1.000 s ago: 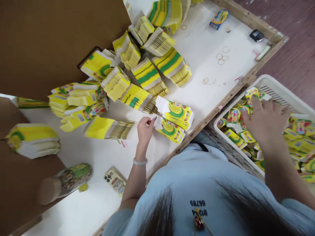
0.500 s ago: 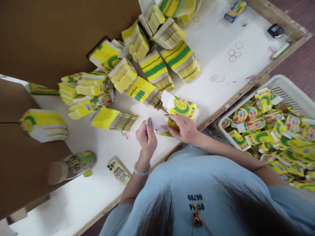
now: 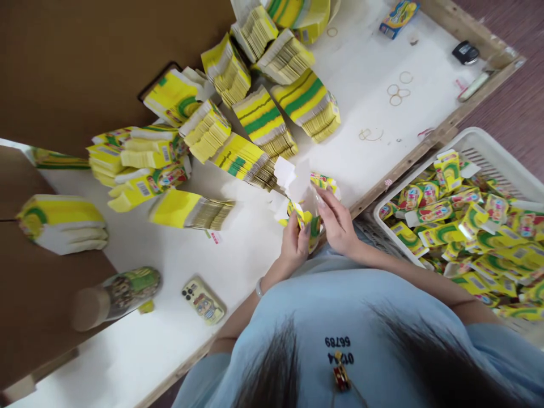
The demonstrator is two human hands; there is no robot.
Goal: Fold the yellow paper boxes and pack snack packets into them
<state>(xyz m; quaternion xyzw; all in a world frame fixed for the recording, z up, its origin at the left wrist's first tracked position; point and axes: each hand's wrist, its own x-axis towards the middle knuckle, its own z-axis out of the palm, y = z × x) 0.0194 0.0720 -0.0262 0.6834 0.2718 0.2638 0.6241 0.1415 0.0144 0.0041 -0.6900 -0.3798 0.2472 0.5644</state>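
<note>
My left hand (image 3: 296, 241), a bracelet at its wrist, pinches the near side of a small yellow carton (image 3: 315, 226) with green marks. The carton's white flaps stand out toward the far side. Along its right side lie the fingers of my right hand (image 3: 338, 224), held close together on the cardboard. My fingers cover part of the carton. Just behind it, more printed yellow cartons (image 3: 326, 181) lie on the table, partly hidden. A row of flat folded cartons (image 3: 250, 161) reaches nearly to the held carton's flaps.
Bundles of flat yellow cartons (image 3: 261, 119) stand across the back of the white table (image 3: 255, 266). At right is a basket (image 3: 501, 153) of folded cartons. A phone (image 3: 204, 300), a jar (image 3: 127, 292), rubber bands (image 3: 395, 95), a blue box (image 3: 398, 18) and a tape measure (image 3: 466, 52) lie around.
My left hand has moved right, from the bare table to the carton, and now pinches it. The carton is raised and turned, flaps spread. My right hand has shifted slightly right.
</note>
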